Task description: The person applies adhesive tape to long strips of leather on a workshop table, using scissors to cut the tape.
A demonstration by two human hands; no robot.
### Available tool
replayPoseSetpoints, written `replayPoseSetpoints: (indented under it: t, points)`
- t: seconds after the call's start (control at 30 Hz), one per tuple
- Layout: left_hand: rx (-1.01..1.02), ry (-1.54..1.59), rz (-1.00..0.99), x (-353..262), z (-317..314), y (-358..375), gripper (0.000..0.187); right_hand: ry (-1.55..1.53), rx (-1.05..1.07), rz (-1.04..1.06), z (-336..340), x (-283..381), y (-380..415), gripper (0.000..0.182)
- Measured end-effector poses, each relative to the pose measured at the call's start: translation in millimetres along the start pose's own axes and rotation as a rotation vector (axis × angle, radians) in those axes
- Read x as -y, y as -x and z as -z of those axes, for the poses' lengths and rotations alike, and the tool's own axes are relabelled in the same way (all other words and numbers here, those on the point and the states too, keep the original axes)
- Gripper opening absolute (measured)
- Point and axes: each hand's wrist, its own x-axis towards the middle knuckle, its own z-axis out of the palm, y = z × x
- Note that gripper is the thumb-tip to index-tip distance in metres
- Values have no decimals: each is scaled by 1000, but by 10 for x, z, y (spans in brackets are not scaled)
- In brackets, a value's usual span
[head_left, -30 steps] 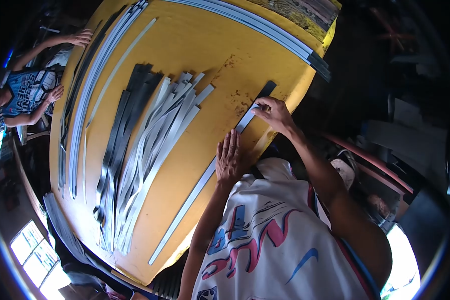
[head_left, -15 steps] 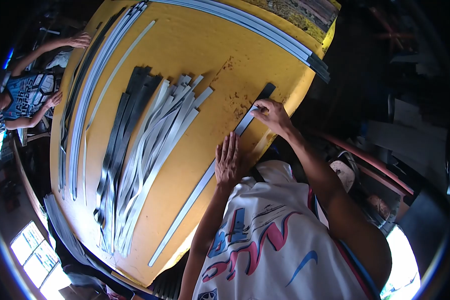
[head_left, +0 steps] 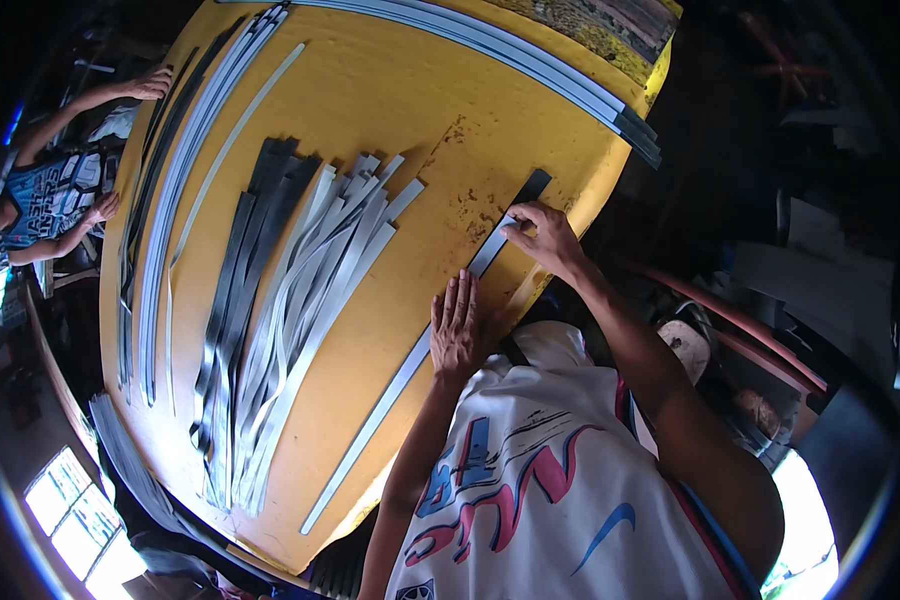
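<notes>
- One long, narrow, flat strip (head_left: 378, 415) lies diagonally from one o'clock to seven o'clock, smooth and pale grey, with a dark section (head_left: 536, 183) at its upper end.
- The wearer's two hands are apart, both on this strip: the left hand (head_left: 456, 326) lies flat near the centre, fingers extended; the right hand (head_left: 545, 238), towards one o'clock, has thumb and fingers bent together at the pale part's upper end.
- Two loose bundles lie towards nine o'clock, one dark (head_left: 242, 270), one pale (head_left: 315, 300); their overlapping strips cannot be counted.
- One thin pale strip (head_left: 238, 132) curves at ten o'clock, beside long grouped strips (head_left: 185, 150); another group (head_left: 530, 62) spans twelve to one o'clock.
- The yellow tabletop (head_left: 370, 100) has rusty brown scuffs.
- The room is dim, with one co-worker (head_left: 50, 200) between nine and ten o'clock and a bright window (head_left: 70, 510) at eight.
</notes>
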Motion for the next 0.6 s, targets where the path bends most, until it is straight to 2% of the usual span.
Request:
replayPoseSetpoints:
  t: [0.2, 0.3, 0.6]
  points:
    - [-6, 102, 37, -84, -16, -49, 73, 37, -19, 40, 6, 47, 6, 34]
    - [26, 93, -27, -125, -26, -187, 74, 55, -30, 60, -4, 39, 4, 33]
    - [42, 137, -55, -228, -31, -515, 76, 5, -24, 62, 4, 58, 18, 31]
